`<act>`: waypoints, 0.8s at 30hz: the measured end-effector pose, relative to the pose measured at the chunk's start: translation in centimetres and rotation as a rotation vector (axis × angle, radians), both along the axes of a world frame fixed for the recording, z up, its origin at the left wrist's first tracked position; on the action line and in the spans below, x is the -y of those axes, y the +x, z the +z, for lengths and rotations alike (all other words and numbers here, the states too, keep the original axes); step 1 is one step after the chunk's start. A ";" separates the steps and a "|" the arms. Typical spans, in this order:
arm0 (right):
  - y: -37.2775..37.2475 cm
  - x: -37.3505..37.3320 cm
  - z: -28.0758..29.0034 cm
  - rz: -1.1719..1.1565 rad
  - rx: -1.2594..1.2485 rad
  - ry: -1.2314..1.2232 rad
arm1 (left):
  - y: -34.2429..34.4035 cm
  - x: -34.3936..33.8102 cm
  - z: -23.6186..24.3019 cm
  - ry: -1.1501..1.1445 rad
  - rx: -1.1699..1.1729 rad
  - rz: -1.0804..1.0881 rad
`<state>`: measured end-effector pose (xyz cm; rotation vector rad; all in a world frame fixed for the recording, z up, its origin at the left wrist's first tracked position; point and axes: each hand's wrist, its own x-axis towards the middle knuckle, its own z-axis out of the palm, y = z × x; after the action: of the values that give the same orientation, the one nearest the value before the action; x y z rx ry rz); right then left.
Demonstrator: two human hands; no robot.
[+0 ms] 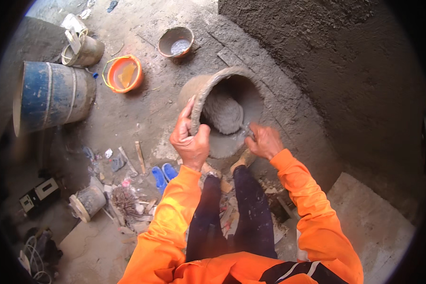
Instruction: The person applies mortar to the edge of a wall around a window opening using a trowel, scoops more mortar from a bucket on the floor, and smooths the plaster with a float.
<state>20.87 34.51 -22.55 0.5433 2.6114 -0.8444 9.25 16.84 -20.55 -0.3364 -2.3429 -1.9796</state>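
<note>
A mortar-caked bucket (192, 90) is tipped over in front of me, its open mouth facing my body. My left hand (190, 142) grips its rim on the left side, thumb inside and fingers along the outer wall. With my right hand (265, 141), closed at the lower right of the mouth, I hold what looks like a trowel (244, 127). Most of the tool is hidden by my fingers and by wet mortar. A rounded heap of grey mortar (224, 112) lies on the tool's blade within the bucket's mouth.
Beyond the bucket stand a smaller grey-crusted pail (175, 41) and an orange bucket (124, 74) of murky liquid. A blue drum (57, 92) is at the left. Blue slippers (164, 176), wood scraps (140, 156) and debris lie near my feet. A rough plastered wall (345, 61) bounds the right.
</note>
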 end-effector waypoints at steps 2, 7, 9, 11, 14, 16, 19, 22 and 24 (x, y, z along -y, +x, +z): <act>1.9 -0.1 -0.7 0.053 -0.085 -0.036 | 1.5 0.3 -2.6 0.040 0.159 0.074; 5.4 0.3 -2.4 0.187 -0.164 -0.251 | 5.4 4.1 -8.3 0.070 0.456 0.357; 5.4 -2.8 -2.1 0.139 -0.002 -0.470 | 6.8 6.6 -9.7 0.045 0.508 0.425; 5.1 -7.7 -3.1 -0.204 0.415 -0.916 | 7.9 8.5 -10.6 0.014 0.526 0.425; 2.6 -24.0 -5.7 -0.244 0.408 -0.281 | 8.6 8.7 -11.2 -0.054 0.531 0.363; 1.4 -28.6 -1.9 -0.361 -0.007 0.553 | 8.4 8.7 -10.1 -0.096 0.518 0.377; 4.2 -23.5 6.4 -0.239 -0.073 0.320 | 8.6 8.8 -8.9 -0.118 0.376 0.347; 10.1 -16.3 5.7 0.252 0.021 0.147 | 7.9 4.6 -6.6 -0.135 0.382 0.213; 8.2 -9.6 7.7 0.403 0.223 0.127 | 7.4 1.8 -5.5 -0.078 0.300 0.153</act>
<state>29.07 44.06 -14.88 0.1217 2.4540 -0.4629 16.70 15.03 -26.08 0.1448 -2.5329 -1.9889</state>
